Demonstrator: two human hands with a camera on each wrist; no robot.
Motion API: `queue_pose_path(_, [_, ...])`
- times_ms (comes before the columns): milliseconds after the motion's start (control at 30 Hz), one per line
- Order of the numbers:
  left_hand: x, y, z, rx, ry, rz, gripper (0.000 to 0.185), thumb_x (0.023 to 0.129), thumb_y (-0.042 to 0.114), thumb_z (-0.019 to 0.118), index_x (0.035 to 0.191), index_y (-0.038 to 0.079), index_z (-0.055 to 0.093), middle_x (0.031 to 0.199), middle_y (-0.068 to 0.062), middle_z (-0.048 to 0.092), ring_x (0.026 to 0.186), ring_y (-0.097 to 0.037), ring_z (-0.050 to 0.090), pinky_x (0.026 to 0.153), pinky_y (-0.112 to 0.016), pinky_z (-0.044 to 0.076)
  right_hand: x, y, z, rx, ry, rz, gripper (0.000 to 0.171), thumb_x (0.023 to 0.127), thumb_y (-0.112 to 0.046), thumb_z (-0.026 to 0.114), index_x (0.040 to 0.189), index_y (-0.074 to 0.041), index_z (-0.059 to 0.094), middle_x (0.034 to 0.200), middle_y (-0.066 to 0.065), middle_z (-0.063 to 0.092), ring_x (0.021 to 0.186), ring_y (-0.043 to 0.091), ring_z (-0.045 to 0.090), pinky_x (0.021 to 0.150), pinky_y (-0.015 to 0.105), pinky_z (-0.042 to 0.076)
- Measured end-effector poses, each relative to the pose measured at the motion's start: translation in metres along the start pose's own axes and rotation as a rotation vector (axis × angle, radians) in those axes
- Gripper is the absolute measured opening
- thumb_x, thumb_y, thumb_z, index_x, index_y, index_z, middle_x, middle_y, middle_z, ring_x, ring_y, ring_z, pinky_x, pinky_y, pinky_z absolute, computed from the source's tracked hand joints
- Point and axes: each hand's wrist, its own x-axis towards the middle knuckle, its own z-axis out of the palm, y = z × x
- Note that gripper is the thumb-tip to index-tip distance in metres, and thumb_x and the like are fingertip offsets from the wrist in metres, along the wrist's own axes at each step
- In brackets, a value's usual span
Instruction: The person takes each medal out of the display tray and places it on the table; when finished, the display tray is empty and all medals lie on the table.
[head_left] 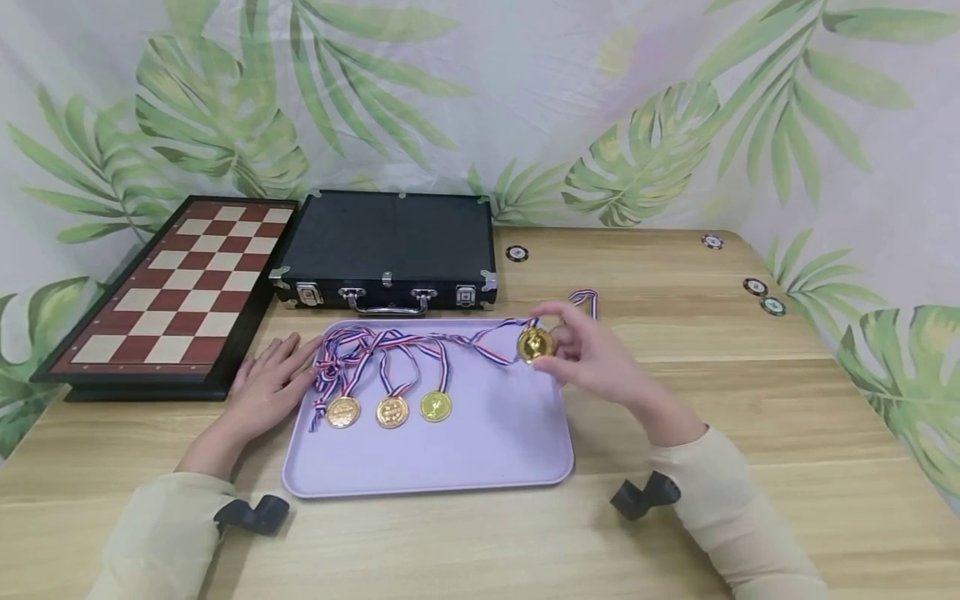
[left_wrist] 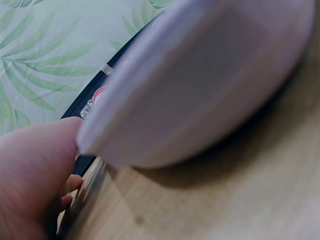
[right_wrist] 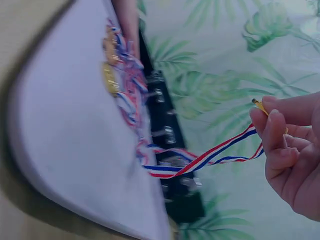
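A gold medal (head_left: 536, 343) is pinched between the thumb and fingers of my right hand (head_left: 592, 354), raised above the tray's right side. Its red, white and blue ribbon (right_wrist: 215, 152) trails down toward the tray. On the lilac tray (head_left: 480, 450) lie three more medals: a dull gold one (head_left: 343, 412), a coppery one (head_left: 392, 411) and a bright gold one (head_left: 436, 406). Their striped ribbons bunch at the tray's upper left. My left hand (head_left: 273, 379) rests at the tray's left edge, thumb (left_wrist: 40, 155) against the rim, fingers extended on the table.
Behind the tray stands a black case (head_left: 390, 242) with metal latches and a handle. A chessboard box (head_left: 180, 287) is at the left. Chips lie on the wooden table: one (head_left: 517, 253) beside the case, others (head_left: 755, 287) toward the far right. A leaf-patterned cloth (head_left: 525, 108) hangs behind.
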Motion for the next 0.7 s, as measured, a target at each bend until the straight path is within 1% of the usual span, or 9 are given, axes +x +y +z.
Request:
queue_pose_path(100, [0.0,-0.001,0.0,0.0,0.001,0.001,0.049,0.091,0.036,0.035,0.136,0.015,0.028,0.136,-0.027,0.018,0.124,-0.042,0.007,0.092,-0.058,-0.004,-0.005,-0.012,-0.017,0.02,0.059,-0.035,0.048,0.074,0.008,0.061,0.116,-0.001,0.04,0.07,0.015,0.056,0.049,0.018,0.049,0.043,0.025,0.043])
queue_pose_path(167, [0.0,-0.001,0.001,-0.002,0.001,0.001,0.049,0.091,0.036,0.035,0.136,0.015,0.028,0.136,-0.027,0.018,0.124,-0.042,0.006,0.092,-0.058,-0.004,-0.008,-0.019,-0.028,0.042,0.093,-0.069,0.048,0.073,0.012,0.06,0.115,0.002,0.04,0.072,0.018,0.056,0.05,0.018,0.05,0.044,0.025,0.044])
queue_pose_path(233, [0.001,-0.001,0.001,-0.006,-0.001,0.003,0.049,0.091,0.036,0.035,0.136,0.015,0.028,0.136,-0.027,0.018,0.124,-0.042,0.006,0.092,-0.058,-0.005,-0.013,-0.024,-0.039,0.054,0.132,-0.131,0.048,0.071,0.016,0.058,0.115,0.006,0.041,0.07,0.02,0.055,0.05,0.017,0.05,0.043,0.025,0.044])
queue_pose_path(267, [0.001,-0.001,0.002,-0.006,0.0,0.005,0.049,0.091,0.035,0.035,0.136,0.015,0.028,0.135,-0.027,0.018,0.124,-0.042,0.006,0.092,-0.058,-0.005,-0.015,-0.026,-0.045,0.064,0.153,-0.163,0.049,0.07,0.019,0.057,0.115,0.008,0.041,0.07,0.019,0.056,0.049,0.017,0.05,0.043,0.024,0.044])
queue_pose_path(400, [0.002,-0.001,0.002,-0.007,-0.001,0.008,0.049,0.092,0.035,0.035,0.136,0.016,0.027,0.135,-0.027,0.018,0.124,-0.041,0.005,0.092,-0.058,-0.006,-0.026,-0.035,-0.067,0.151,0.225,-0.273,0.052,0.068,0.026,0.052,0.116,0.01,0.043,0.068,0.017,0.057,0.05,0.017,0.05,0.042,0.022,0.043])
queue_pose_path(467, [0.002,-0.001,0.002,-0.005,0.001,0.01,0.049,0.092,0.035,0.035,0.136,0.016,0.028,0.135,-0.027,0.018,0.124,-0.041,0.006,0.092,-0.058,-0.006,-0.034,-0.039,-0.078,0.208,0.252,-0.299,0.053,0.068,0.027,0.052,0.117,0.01,0.043,0.07,0.015,0.059,0.051,0.017,0.051,0.043,0.022,0.043])
queue_pose_path(567, [0.002,-0.001,0.002,-0.004,0.002,0.013,0.049,0.092,0.034,0.035,0.136,0.016,0.028,0.135,-0.028,0.018,0.124,-0.042,0.006,0.092,-0.058,-0.006,-0.046,-0.043,-0.093,0.286,0.27,-0.332,0.051,0.07,0.026,0.052,0.118,0.012,0.042,0.073,0.017,0.06,0.052,0.017,0.053,0.045,0.021,0.045])
queue_pose_path(700, [0.002,-0.001,0.002,-0.008,0.006,0.016,0.049,0.092,0.034,0.035,0.136,0.015,0.028,0.135,-0.028,0.018,0.124,-0.042,0.006,0.092,-0.058,-0.006,-0.056,-0.04,-0.112,0.373,0.282,-0.338,0.048,0.073,0.026,0.048,0.118,0.013,0.042,0.076,0.018,0.06,0.053,0.017,0.053,0.048,0.021,0.045])
